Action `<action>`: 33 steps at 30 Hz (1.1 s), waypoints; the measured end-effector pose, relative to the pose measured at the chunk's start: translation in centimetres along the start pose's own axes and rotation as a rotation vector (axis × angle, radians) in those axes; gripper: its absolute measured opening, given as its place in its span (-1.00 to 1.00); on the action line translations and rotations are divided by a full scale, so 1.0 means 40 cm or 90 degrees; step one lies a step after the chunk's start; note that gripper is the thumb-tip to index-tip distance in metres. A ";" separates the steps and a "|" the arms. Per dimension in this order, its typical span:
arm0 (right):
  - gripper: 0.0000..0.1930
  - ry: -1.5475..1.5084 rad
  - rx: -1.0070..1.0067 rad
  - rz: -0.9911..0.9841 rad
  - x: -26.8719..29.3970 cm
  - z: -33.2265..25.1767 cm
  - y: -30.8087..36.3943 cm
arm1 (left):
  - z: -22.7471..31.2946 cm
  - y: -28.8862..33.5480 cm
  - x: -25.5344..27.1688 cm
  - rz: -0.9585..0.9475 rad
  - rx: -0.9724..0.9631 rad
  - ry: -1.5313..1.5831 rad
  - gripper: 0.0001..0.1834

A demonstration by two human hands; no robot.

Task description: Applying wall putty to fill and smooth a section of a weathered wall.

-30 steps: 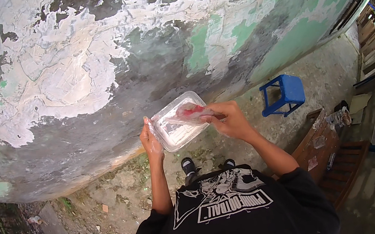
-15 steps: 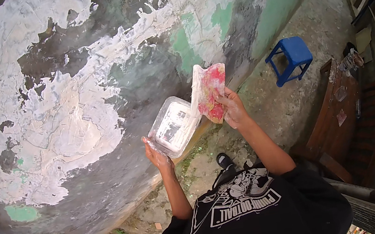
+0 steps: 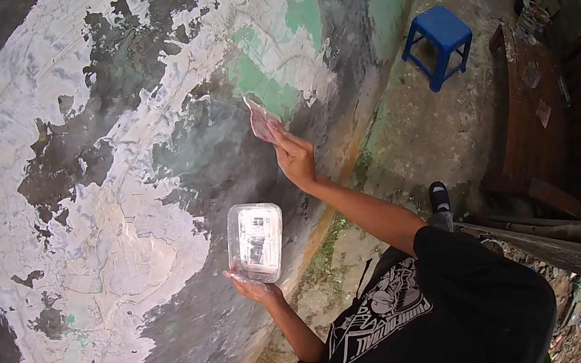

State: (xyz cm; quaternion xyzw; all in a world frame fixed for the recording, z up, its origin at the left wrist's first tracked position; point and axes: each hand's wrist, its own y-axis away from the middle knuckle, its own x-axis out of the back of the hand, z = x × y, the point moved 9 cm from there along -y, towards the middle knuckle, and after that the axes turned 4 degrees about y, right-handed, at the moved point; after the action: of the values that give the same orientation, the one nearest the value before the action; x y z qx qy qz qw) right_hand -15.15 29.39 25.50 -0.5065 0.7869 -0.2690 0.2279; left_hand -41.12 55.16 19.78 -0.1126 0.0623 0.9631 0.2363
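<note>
My left hand holds a clear plastic tub by its lower end, fingers beneath and beside it. White paste coats the inside of the tub. Farther up, my right hand grips a thin, flat, red-patterned spreading piece, seen nearly edge-on. White paste lines its far edge, which is close to or against the wall; contact cannot be told. Around it the wall is patched with rough white filler, bare grey and green paint.
A blue plastic stool stands on the concrete path at the right. Beyond it is a brown wooden bench with small items on it. A wooden rail runs behind my right side, and a sandalled foot shows below.
My right hand has taken the spreading piece from the tub's rim up and left to the wall, turning it edge-on. The tub is now more upright in view, and the view has shifted.
</note>
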 end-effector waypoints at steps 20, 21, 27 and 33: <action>-0.54 -0.002 -0.053 0.040 -0.033 0.025 0.017 | -0.035 0.008 0.046 -0.065 -0.029 -0.051 -0.31; -0.52 0.014 -0.035 0.026 -0.057 0.014 0.025 | -0.033 0.011 0.041 -0.067 -0.031 -0.053 -0.31; -0.49 0.009 -0.035 -0.012 -0.096 -0.002 0.096 | -0.022 0.017 0.105 0.007 -0.023 -0.074 -0.29; -0.52 -0.049 -0.029 -0.098 -0.031 0.004 0.125 | -0.036 0.007 0.104 0.013 -0.027 -0.082 -0.24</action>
State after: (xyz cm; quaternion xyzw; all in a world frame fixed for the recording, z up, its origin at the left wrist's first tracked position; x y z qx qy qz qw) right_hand -17.97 32.20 22.20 -0.5807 0.7420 -0.2482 0.2249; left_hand -44.55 56.51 17.39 -0.0547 0.0281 0.9718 0.2277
